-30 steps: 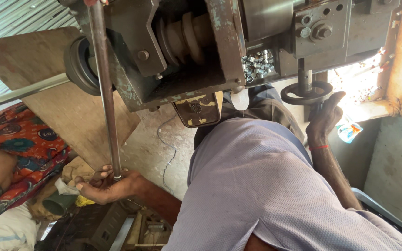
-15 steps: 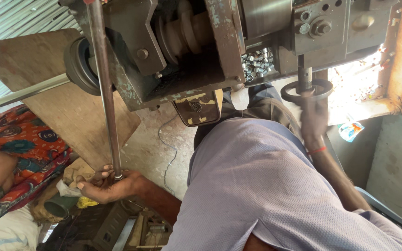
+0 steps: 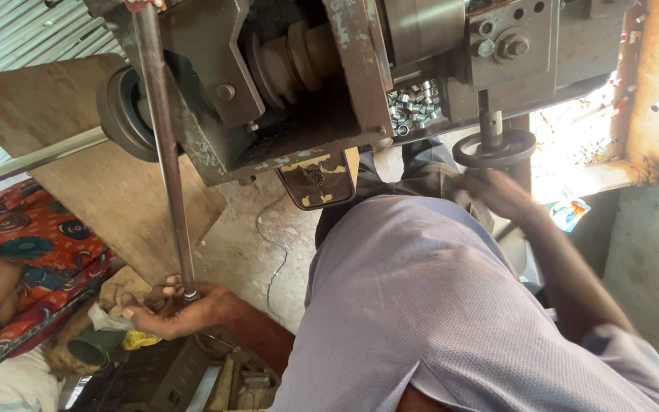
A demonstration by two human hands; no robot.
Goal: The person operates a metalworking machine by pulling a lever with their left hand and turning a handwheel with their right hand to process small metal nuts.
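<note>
- Patterned orange-red cloth is lying at the far left, beside another person's arm.
- Rising from the left hand, a long steel rod is slanting up past the wooden board to the top of the machine.
- That hand's grip is cupping loosely round the rod's lower end, fingers half curled, just as in the earlier frames.
- Small silvery metal pieces are sitting heaped in an opening of the machine body.
- Near the handwheel, the right hand is now sitting just below the rim, blurred; earlier it was reaching up at the wheel.
- How far that grip is closing I cannot tell.
</note>
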